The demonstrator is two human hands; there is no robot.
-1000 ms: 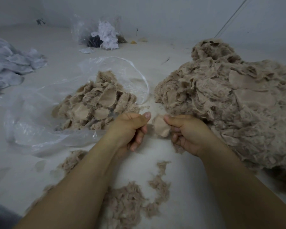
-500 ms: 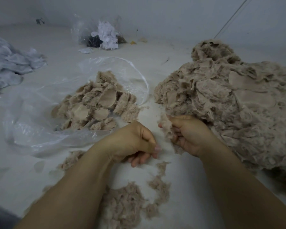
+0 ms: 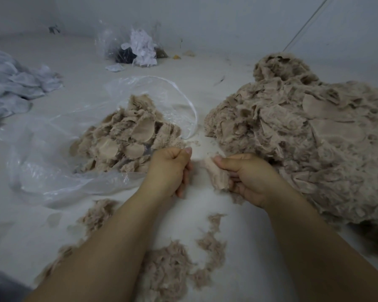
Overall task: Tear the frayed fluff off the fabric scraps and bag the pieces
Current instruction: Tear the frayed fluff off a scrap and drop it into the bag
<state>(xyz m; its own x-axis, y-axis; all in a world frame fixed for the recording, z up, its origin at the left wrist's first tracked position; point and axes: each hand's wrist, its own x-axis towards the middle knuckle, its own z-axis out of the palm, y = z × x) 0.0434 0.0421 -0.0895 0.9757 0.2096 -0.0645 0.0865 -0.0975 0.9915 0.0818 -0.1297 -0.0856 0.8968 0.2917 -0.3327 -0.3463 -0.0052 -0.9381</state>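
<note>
Beige scrap (image 3: 216, 175), soft and featherlight, sits pinched in her right hand (image 3: 249, 179); left hand (image 3: 170, 168) at nine o'clock is fisted, contents unclear; grab the frayed edge.

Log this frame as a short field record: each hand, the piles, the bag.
left hand: fingers curled; any fluff in it is not visible
right hand: pinches a tan fabric scrap
unsorted pile: large, right of the hands
clear plastic bag: lies open, left of the hands
bagged pieces: heaped at the bag's mouth
torn fluff: scattered between the forearms
</note>
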